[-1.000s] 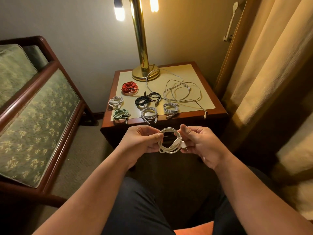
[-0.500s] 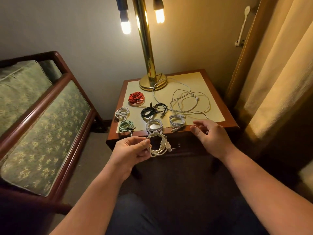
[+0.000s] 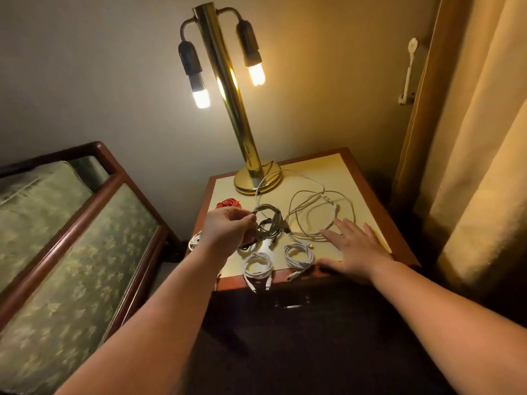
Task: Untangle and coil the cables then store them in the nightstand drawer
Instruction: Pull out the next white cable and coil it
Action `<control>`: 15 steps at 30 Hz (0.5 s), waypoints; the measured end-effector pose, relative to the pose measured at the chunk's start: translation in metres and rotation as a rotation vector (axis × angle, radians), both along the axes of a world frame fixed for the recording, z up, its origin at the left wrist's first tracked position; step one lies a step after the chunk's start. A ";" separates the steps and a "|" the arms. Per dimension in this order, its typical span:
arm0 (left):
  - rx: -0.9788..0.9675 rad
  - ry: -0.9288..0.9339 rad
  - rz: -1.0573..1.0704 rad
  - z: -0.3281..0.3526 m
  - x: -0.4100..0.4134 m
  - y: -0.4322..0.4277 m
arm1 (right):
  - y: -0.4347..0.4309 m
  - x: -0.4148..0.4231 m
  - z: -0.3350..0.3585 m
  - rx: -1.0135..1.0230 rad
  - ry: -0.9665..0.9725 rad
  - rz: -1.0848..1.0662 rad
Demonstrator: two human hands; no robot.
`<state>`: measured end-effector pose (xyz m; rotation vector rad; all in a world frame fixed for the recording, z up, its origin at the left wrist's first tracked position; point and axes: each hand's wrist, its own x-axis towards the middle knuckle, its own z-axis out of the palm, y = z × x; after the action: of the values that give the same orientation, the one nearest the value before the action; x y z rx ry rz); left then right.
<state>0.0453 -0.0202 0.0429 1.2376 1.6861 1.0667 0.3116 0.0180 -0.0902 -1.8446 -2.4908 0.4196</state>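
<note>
My left hand (image 3: 228, 228) pinches a coiled white cable (image 3: 271, 223) and holds it just above the middle of the nightstand (image 3: 399, 249). My right hand (image 3: 353, 248) lies flat with fingers spread on the top's front right, touching the edge of the loose tangled white cables (image 3: 319, 215). Two small white coils (image 3: 256, 265) (image 3: 298, 253) sit at the front edge. A red coil (image 3: 229, 203) lies behind my left hand. A black coil and others on the left are mostly hidden by that hand. The drawer front (image 3: 291, 305) below is dark and looks closed.
A brass lamp (image 3: 251, 163) with two lit bulbs stands at the back of the nightstand. A green upholstered wooden bench (image 3: 71, 252) stands to the left. Curtains (image 3: 479, 155) hang close on the right. A white wall fitting (image 3: 407, 72) hangs beside them.
My right hand let go of the coil and moved forward onto the nightstand top. My left hand carried the coiled cable up over the tabletop. The view moved closer to the nightstand.
</note>
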 end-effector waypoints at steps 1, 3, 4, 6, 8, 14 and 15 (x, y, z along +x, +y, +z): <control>-0.015 0.012 0.000 0.001 0.005 0.019 | 0.000 0.001 -0.001 0.005 0.007 0.001; -0.063 0.019 0.030 -0.004 0.011 0.057 | 0.000 0.003 -0.002 0.012 0.029 0.004; -0.092 0.029 0.054 -0.008 0.013 0.077 | 0.000 0.004 -0.002 0.015 0.041 0.006; -0.143 0.062 0.102 -0.022 0.013 0.113 | 0.002 0.005 -0.003 0.027 0.054 0.011; -0.188 0.101 0.143 -0.036 0.011 0.143 | 0.004 0.005 -0.007 0.033 0.062 0.009; -0.279 0.220 0.187 -0.062 0.015 0.184 | 0.005 0.007 -0.010 0.044 0.075 0.008; -0.279 0.248 0.178 -0.064 0.015 0.187 | 0.005 0.006 -0.010 0.043 0.078 0.008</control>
<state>0.0607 0.1672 -0.0209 1.0877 2.0869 0.7664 0.3179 0.0233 -0.1000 -1.7680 -2.4374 0.4259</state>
